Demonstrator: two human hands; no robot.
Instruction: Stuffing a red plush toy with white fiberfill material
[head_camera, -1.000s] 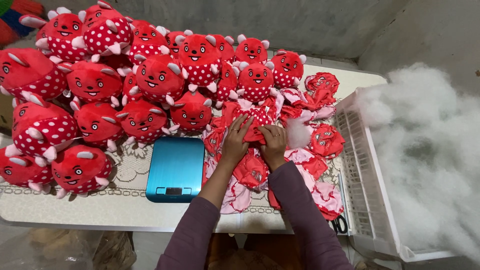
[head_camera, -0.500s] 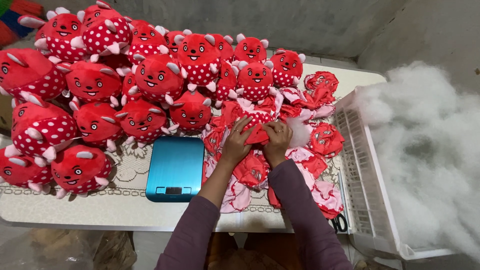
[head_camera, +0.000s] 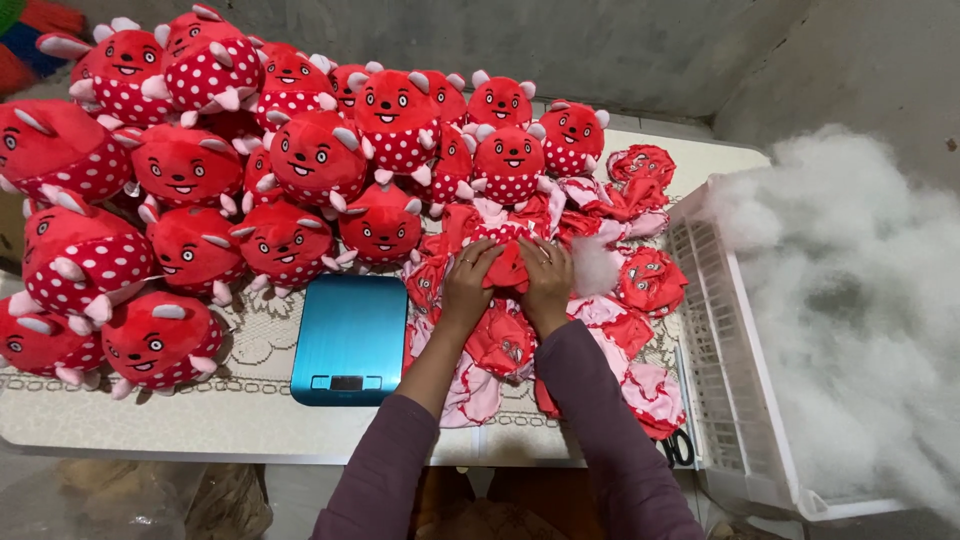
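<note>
A grey concrete wall backs a white counter with a lace cloth. White stuffing heaps over a white crate at its right edge. Stuffed red toys crowd the left and far side; flat unstuffed skins lie to the right, a blue scale before them. At the middle, the left hand and right hand are both clamped on a red skin, its long axis running away from the person. Against a second ago, the hands sit in much the same spot.
</note>
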